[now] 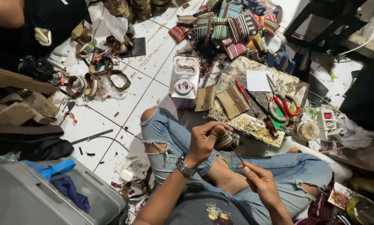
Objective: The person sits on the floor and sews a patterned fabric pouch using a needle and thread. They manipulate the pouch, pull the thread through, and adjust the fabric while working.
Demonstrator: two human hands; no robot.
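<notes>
The person sits cross-legged on the tiled floor [112,121] in torn jeans [170,137], and both hands work just above the lap. The left hand [205,139], a watch [185,166] on its wrist, is closed around a small striped woven pouch [225,141], thumb and fingers curled over its top. The right hand [260,181], below and to the right of the left, pinches a thin dark tool [238,157] between thumb and forefinger; the tip of the tool points up at the pouch and seems to touch its lower edge.

Just beyond the hands lies a paint-spattered board [258,129], and past it 2 brown wallets [222,100] rest side by side on a worn mat [287,83]. On that mat, farther out and to the right of the hands, are red-handled scissors [280,104], a red pen [242,89] and a white paper square [258,80]. A silver tin can [184,77] lies on the floor beyond the left hand. A white power strip [330,121] with a red switch sits well right of the hands.

To the left of the hands, near the person's side, stands a grey bin [28,200] with blue cloth in it. Farther left and out, brown leather loops [93,75] are scattered over the tiles. Farthest from the hands, a heap of striped pouches [228,25] is piled up.
</notes>
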